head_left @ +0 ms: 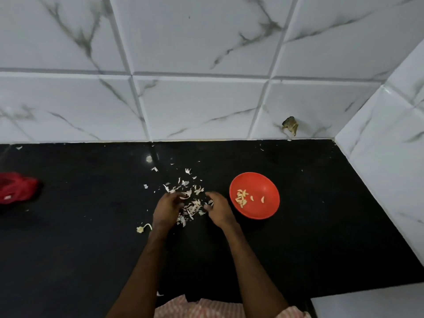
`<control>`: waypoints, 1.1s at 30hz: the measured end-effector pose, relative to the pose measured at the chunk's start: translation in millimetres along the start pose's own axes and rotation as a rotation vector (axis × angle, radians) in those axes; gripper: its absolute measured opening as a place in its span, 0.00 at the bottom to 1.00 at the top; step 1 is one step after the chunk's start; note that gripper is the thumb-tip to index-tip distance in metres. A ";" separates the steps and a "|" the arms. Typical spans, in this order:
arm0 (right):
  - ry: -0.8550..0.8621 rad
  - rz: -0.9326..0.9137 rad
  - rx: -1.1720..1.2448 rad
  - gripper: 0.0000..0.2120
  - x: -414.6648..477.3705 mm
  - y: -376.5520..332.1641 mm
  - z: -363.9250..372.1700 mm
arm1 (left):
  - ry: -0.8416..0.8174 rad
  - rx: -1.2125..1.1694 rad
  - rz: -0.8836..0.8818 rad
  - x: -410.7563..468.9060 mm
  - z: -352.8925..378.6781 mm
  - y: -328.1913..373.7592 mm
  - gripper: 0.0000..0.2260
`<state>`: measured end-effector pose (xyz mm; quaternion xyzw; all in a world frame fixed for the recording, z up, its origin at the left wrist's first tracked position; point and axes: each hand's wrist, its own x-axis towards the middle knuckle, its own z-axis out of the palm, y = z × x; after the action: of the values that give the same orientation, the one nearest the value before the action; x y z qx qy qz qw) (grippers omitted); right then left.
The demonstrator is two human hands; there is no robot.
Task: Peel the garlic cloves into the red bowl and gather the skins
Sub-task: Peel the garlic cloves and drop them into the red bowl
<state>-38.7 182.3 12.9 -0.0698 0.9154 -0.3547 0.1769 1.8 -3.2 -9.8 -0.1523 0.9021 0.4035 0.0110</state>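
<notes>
The bowl point(260, 183) holds peeled cloves point(242, 198); beside it, left hand point(167, 208) and right hand point(219, 210) flank the skins point(192, 207), fingers half-curled, grip indiscernible.

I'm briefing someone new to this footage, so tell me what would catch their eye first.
The red bowl stands out on the black counter, just right of the right hand, with peeled garlic cloves inside. Pale garlic skins lie scattered between that hand and the left hand and beyond. A red cloth sits at the counter's far left.
</notes>
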 end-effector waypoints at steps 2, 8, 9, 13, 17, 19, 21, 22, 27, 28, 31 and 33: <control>-0.061 -0.056 -0.108 0.29 -3.0 7.5 20.9 | -0.092 0.056 0.041 -11.2 1.6 -12.8 0.16; -0.016 -0.325 -0.216 0.21 -10.8 4.5 55.4 | -0.101 0.074 0.104 -20.5 -2.3 -36.8 0.16; 0.013 -0.326 -0.234 0.19 -11.2 4.5 58.7 | -0.079 0.066 0.112 -22.1 -2.0 -38.2 0.14; 0.138 -0.263 -0.265 0.16 -9.3 5.9 55.3 | -0.019 0.036 0.116 -23.6 -2.5 -40.3 0.06; 0.210 -0.169 -0.142 0.11 -7.2 -0.1 48.2 | 0.041 -0.128 0.013 -16.9 -9.6 -43.8 0.12; 0.252 -0.131 -0.052 0.10 -5.2 -3.0 45.3 | 0.056 -0.231 -0.033 -14.4 -14.7 -44.4 0.14; 0.273 -0.121 -0.017 0.11 -5.2 -4.4 44.8 | 0.077 -0.291 -0.057 -11.1 -19.0 -45.5 0.12; 0.280 -0.119 -0.010 0.12 -5.8 -5.6 44.8 | 0.082 -0.301 -0.057 -9.6 -20.8 -46.3 0.12; 0.267 -0.125 -0.060 0.07 -12.6 -13.1 41.7 | 0.061 -0.294 -0.016 -10.4 -26.3 -48.8 0.14; 0.267 -0.123 -0.079 0.06 -13.3 -13.5 41.0 | 0.055 -0.311 -0.018 -11.1 -27.3 -48.1 0.14; 0.274 -0.123 -0.079 0.07 -13.4 -11.0 41.8 | 0.052 -0.391 -0.048 -12.5 -29.6 -50.2 0.14; 0.274 -0.131 -0.048 0.12 -14.9 -5.9 42.4 | 0.060 -0.450 -0.081 -12.7 -31.1 -52.5 0.15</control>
<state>-9.1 155.2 -8.1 -0.0846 0.9326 -0.3499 0.0248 32.0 -55.6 -25.0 -0.1991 0.7825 0.5890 -0.0338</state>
